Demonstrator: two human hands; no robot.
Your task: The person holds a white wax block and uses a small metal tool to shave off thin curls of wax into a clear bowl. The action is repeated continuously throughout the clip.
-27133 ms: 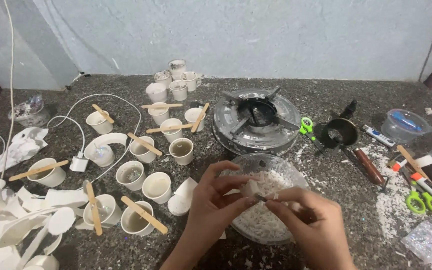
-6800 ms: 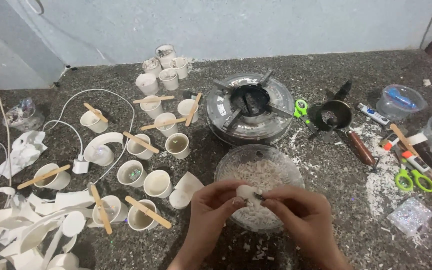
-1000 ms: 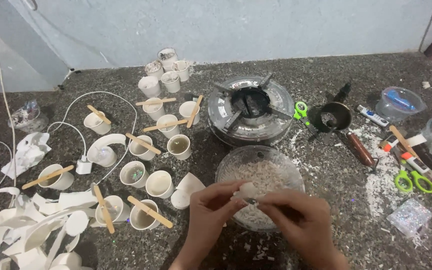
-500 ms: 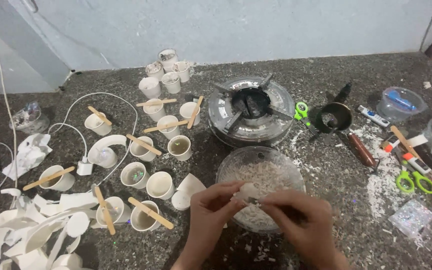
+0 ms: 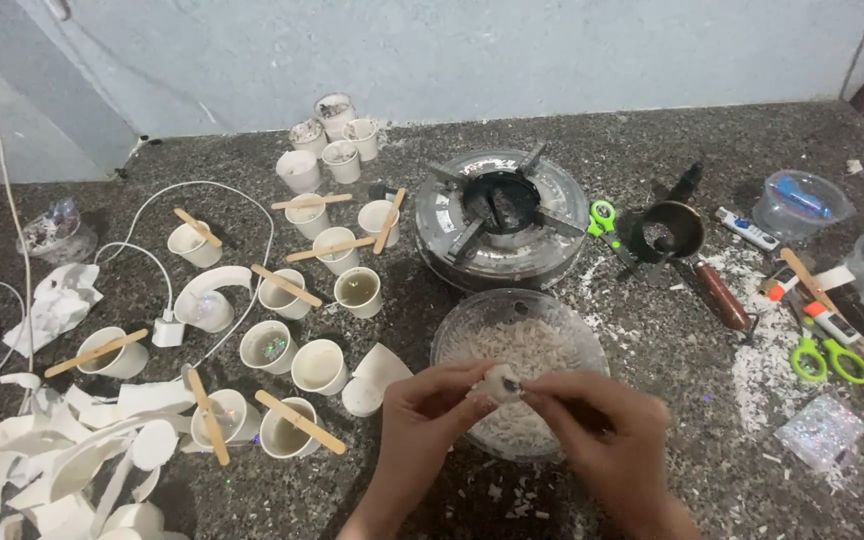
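With our left hand [image 5: 430,412] pinching the white wax lump [image 5: 499,383] and our right hand [image 5: 607,432] closed on a small blade, we judge shallow strokes best over the glass bowl [image 5: 449,335].

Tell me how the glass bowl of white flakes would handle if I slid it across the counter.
The glass bowl looks rigid and probably breakable. It is wide and low, so it seems unlikely to tip. The white flakes are heaped loose and would likely spill at a jolt; scattered flakes already litter the counter.
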